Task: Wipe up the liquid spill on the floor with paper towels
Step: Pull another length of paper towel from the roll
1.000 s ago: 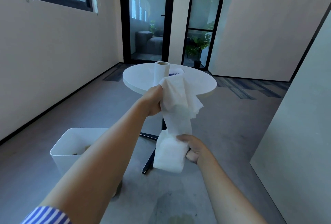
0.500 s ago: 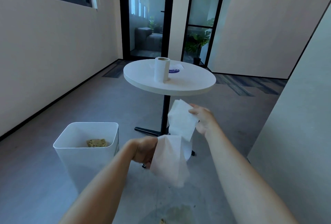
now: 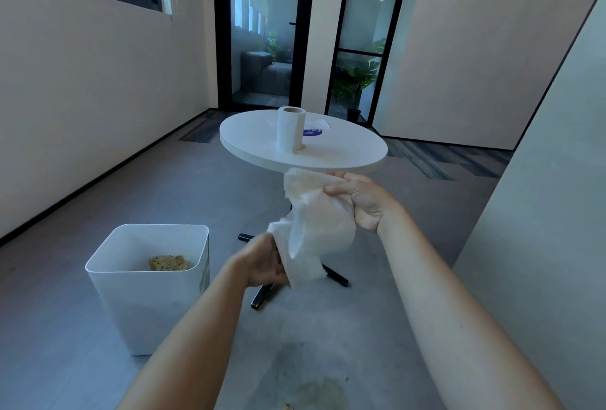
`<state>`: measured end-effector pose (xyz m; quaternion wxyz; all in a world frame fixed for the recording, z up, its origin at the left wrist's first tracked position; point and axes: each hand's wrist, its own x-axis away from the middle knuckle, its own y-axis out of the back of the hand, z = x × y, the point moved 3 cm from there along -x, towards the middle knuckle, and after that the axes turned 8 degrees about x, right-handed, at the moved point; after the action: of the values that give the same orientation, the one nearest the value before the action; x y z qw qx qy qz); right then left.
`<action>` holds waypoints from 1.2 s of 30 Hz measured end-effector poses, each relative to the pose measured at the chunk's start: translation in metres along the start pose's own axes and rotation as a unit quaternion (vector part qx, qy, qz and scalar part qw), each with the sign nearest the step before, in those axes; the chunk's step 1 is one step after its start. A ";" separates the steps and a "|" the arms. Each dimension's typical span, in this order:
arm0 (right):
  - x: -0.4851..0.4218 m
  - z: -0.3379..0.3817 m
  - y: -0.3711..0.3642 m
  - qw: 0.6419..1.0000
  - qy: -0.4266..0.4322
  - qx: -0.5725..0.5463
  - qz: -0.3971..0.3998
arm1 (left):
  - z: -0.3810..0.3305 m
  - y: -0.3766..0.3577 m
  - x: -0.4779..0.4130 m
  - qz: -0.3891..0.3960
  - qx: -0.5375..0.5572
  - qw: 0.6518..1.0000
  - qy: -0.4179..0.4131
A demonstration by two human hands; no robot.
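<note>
Now the fingers [image 3: 342, 187] of the right hand [image 3: 367, 206] pinch the upper end of the paper towel [image 3: 319, 226]. The left hand [image 3: 262, 265], below and to their left, is curled round its lower end, so the strip hangs bunched between them. A second ago the left hand was uppermost, close to the roll [image 3: 291, 129]. The strip has since come away and the hands have swapped heights. Just above the right fingers is the worktop [image 3: 344, 163] carrying the roll. Left of the left fingers stands the bin [image 3: 147, 311]. Well below both, on the floor [image 3: 377, 327], lies the spill [image 3: 318, 390], seemingly not yet wiped. The towel looks ready to go down onto it.
</note>
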<state>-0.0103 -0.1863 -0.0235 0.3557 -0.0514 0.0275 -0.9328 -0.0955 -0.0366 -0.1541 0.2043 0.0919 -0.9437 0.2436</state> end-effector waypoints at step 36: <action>0.011 -0.127 -0.010 0.899 -0.160 0.406 -0.005 | -0.103 -0.055 0.005 -0.096 0.023 0.938 -0.331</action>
<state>-0.0399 -0.1840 -0.1476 0.3408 -0.0513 -0.4117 -0.8436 -0.0496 -0.0338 -0.0469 -0.0994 0.2624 -0.9387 0.2001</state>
